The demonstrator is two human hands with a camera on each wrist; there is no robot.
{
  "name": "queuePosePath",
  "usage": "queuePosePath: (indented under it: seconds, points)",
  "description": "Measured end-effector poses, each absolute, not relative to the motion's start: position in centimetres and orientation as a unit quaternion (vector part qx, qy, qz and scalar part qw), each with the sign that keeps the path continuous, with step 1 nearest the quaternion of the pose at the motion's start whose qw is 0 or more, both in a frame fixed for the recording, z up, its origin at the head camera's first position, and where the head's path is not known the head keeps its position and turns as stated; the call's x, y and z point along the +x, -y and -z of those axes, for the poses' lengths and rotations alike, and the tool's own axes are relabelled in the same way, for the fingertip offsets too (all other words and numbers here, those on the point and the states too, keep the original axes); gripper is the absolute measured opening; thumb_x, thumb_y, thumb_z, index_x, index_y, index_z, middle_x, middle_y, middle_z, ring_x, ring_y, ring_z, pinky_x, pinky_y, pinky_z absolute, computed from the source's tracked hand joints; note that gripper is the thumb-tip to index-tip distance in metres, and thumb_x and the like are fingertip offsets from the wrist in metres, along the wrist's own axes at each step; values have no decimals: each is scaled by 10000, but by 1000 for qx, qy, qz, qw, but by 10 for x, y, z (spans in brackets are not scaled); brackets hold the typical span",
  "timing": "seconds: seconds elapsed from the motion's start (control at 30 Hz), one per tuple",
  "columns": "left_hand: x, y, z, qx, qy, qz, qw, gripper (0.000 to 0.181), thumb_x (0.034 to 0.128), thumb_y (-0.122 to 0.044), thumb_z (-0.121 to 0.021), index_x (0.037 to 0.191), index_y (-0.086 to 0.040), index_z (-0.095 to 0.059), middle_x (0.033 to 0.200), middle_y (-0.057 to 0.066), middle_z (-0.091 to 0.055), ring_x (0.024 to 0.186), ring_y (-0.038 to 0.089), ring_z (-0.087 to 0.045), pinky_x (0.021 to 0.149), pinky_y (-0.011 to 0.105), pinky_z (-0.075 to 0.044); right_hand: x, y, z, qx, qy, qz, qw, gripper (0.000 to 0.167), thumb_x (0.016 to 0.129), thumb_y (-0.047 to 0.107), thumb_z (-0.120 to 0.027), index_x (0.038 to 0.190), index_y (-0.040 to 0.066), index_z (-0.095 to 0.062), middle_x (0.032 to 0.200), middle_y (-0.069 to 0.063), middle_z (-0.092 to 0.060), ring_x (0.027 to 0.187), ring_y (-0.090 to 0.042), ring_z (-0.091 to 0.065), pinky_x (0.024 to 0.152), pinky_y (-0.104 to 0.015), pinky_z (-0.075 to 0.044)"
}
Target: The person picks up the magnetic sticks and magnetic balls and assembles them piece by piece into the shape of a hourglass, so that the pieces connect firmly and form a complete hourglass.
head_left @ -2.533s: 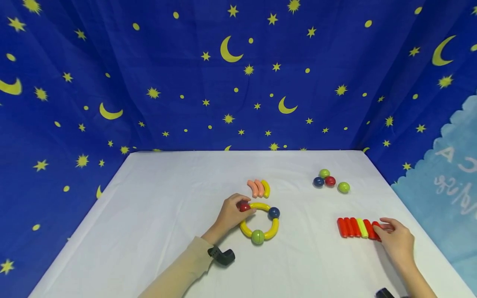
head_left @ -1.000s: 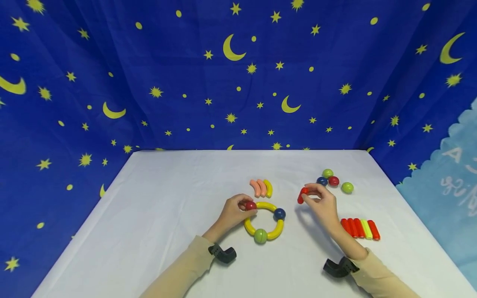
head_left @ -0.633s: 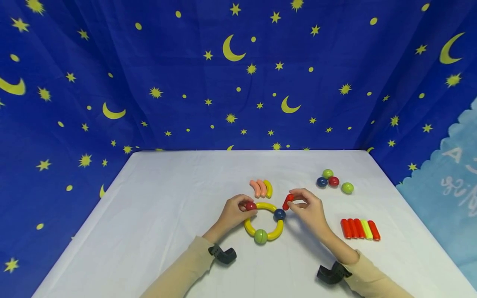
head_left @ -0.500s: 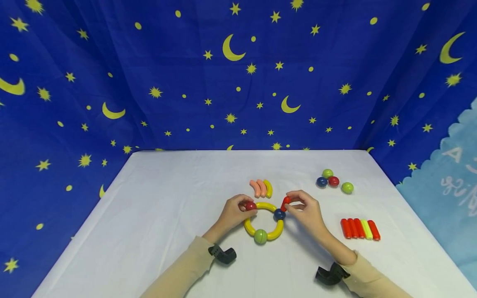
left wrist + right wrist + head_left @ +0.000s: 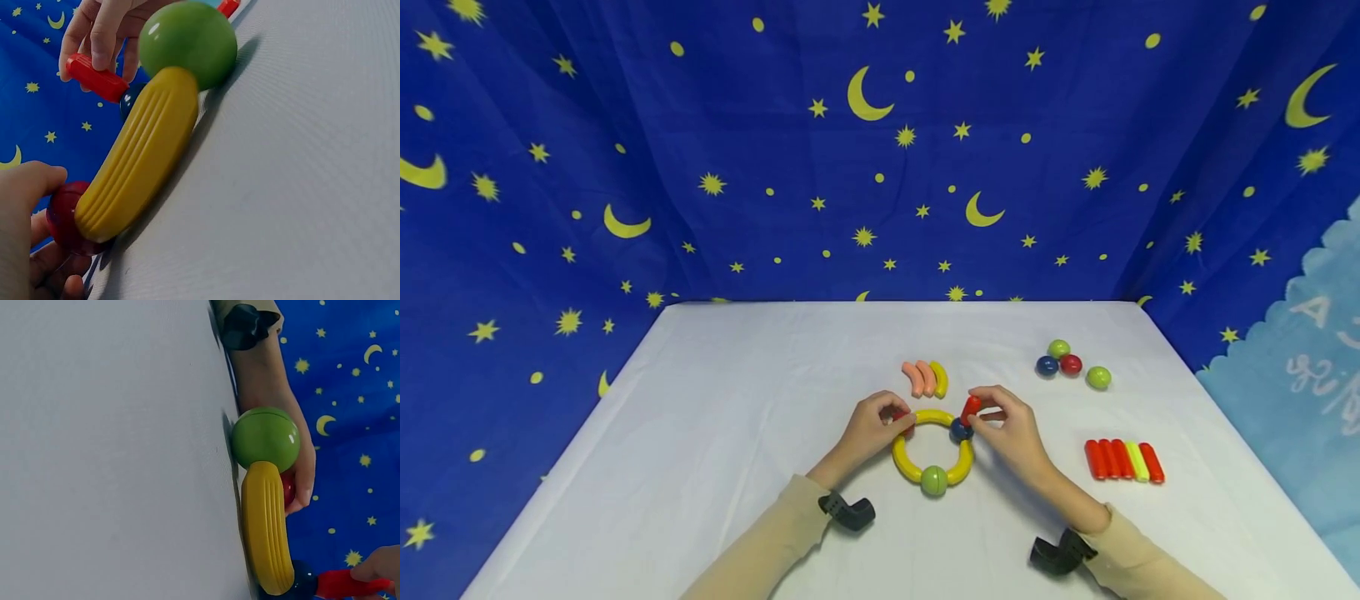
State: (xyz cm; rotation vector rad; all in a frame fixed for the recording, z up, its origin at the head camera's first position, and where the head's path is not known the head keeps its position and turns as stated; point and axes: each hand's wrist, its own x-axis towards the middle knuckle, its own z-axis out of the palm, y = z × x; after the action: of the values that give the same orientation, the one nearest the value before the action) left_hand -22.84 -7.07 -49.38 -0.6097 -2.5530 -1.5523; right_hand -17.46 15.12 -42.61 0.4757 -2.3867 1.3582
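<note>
On the white table lies a ring of yellow curved rods (image 5: pixel 907 461) joined by a red ball, a blue ball (image 5: pixel 959 429) and a green ball (image 5: pixel 934 481). At the ring's left side my left hand (image 5: pixel 867 429) grips the red ball (image 5: pixel 62 219) between thumb and fingers, partly covering it. My right hand (image 5: pixel 1013 433) pinches a short straight red rod (image 5: pixel 972 408), which stands tilted upward from the blue ball. Both wrist views show the rod's lower end touching that ball.
Behind the ring lie two pink curved rods (image 5: pixel 917 379) and one yellow curved rod (image 5: pixel 939 379). Loose green, blue and red balls (image 5: pixel 1071 365) sit at the back right. Nearer, on the right, is a row of red and yellow-green straight rods (image 5: pixel 1124 461).
My right hand has taken the red rod from the row's right end and carried it left onto the blue ball. The left hand keeps hold of the red ball; the ring has turned slightly.
</note>
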Motion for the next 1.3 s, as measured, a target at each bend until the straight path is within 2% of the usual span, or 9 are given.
queuePosePath:
  seconds: [0.13, 0.33, 0.6, 0.73, 0.87, 1.03, 1.17, 1.3]
  points:
    - [-228, 70, 493, -197, 835, 513, 38, 86, 846, -157, -706, 794, -106, -661, 796, 33, -643, 722, 62, -518, 647, 173, -417, -177, -151, 427, 181, 839, -480, 183, 305, 749, -142, -683, 1045, -88, -633, 930, -214, -675, 816, -345, -648, 685, -429, -569]
    - [-227, 70, 493, -209, 820, 532, 21, 102, 856, -153, -698, 792, -81, -663, 803, 61, -639, 744, 61, -534, 682, 174, -453, -183, -150, 426, 182, 838, -482, 180, 314, 750, -158, -665, 1059, -117, -621, 947, -240, -669, 820, -369, -644, 696, -455, -563]
    - [-228, 70, 495, -225, 824, 520, 18, 86, 839, -164, -720, 807, -103, -669, 804, 26, -617, 713, 48, -527, 625, 169, -449, -184, -160, 422, 167, 849, -465, 187, 290, 767, -137, -666, 1051, -89, -629, 974, -229, -669, 832, -362, -647, 709, -345, -574]
    - [-228, 70, 495, -230, 822, 520, 25, 79, 823, -155, -736, 804, -112, -672, 811, 21, -611, 712, 51, -525, 626, 168, -452, -182, -184, 426, 144, 851, -455, 219, 244, 780, -124, -651, 1021, -90, -640, 958, -229, -674, 799, -270, -653, 700, -198, -545]
    - [-229, 70, 497, -235, 822, 517, 35, 85, 812, -150, -746, 796, -110, -673, 830, 26, -610, 724, 52, -511, 639, 161, -439, -182, -224, 444, 104, 845, -458, 255, 221, 792, -111, -633, 1010, -75, -650, 931, -226, -659, 770, -79, -631, 688, -65, -480]
    - [-229, 71, 494, -248, 818, 517, 45, 94, 818, -162, -741, 796, -98, -676, 826, 37, -602, 709, 58, -481, 627, 163, -416, -173, -275, 458, 29, 859, -416, 297, 214, 803, -83, -637, 1015, -59, -658, 937, -201, -649, 806, 162, -511, 699, -1, -426]
    - [-229, 71, 494, -260, 811, 521, 48, 97, 833, -167, -726, 805, -87, -678, 827, 51, -604, 717, 57, -486, 634, 171, -428, -157, -306, 458, -23, 883, -354, 308, 218, 822, -59, -622, 1038, -62, -647, 982, -208, -646, 849, 187, -414, 724, 30, -357]
    - [-228, 70, 495, -258, 812, 522, 42, 84, 835, -158, -722, 810, -90, -680, 830, 47, -603, 723, 49, -496, 640, 167, -437, -143, -328, 459, -62, 898, -332, 282, 220, 841, -50, -591, 1056, -72, -634, 1014, -247, -630, 803, 207, -357, 664, 32, -332]
